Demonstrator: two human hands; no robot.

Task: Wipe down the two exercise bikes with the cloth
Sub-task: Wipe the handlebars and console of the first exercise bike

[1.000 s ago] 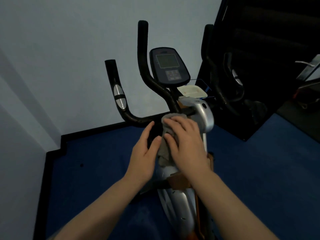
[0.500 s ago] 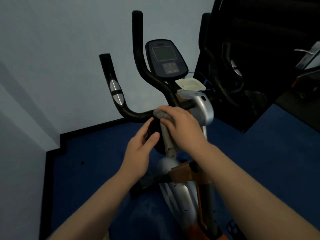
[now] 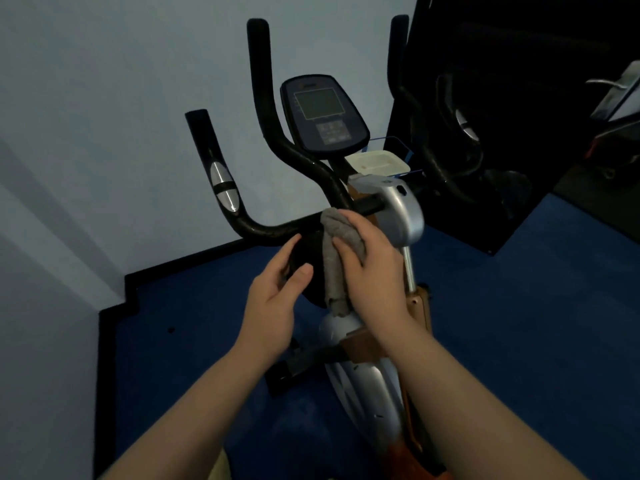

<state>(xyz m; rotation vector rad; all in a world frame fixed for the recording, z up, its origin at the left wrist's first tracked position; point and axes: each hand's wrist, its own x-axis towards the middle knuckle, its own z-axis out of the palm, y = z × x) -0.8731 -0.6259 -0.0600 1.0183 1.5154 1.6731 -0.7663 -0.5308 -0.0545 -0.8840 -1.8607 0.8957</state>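
— Cloth [image 3: 337, 251], where is it?

— Grey, bunched under my right hand [image 3: 372, 268], pressed on the black handlebar [image 3: 273, 232] of the near exercise bike [image 3: 398, 216], just left of the silver stem cover. My fingers curl over the top of it and a loose tail hangs down past my palm.

— And the left hand [image 3: 277, 299]?

— Just beside the cloth, fingers relaxed and part-spread, holding nothing. The fingertips lie against a round black part under the bar; how firmly, I cannot tell.

— What else of that bike shows?

— The console [image 3: 323, 116] stands far of my hands, screen dark, between two upright black grips. The left grip carries a silver sensor pad [image 3: 223, 187]. A pale tray [image 3: 379, 162] sits just right of the console's foot.

— The other bike?

— A second bike [image 3: 446, 140] stands farther right, dark against a black wall; only its curved bars and a silver pad are clear. Blue carpet [image 3: 519, 323] covers the floor, with black skirting along the pale wall [image 3: 104, 98] on the left.
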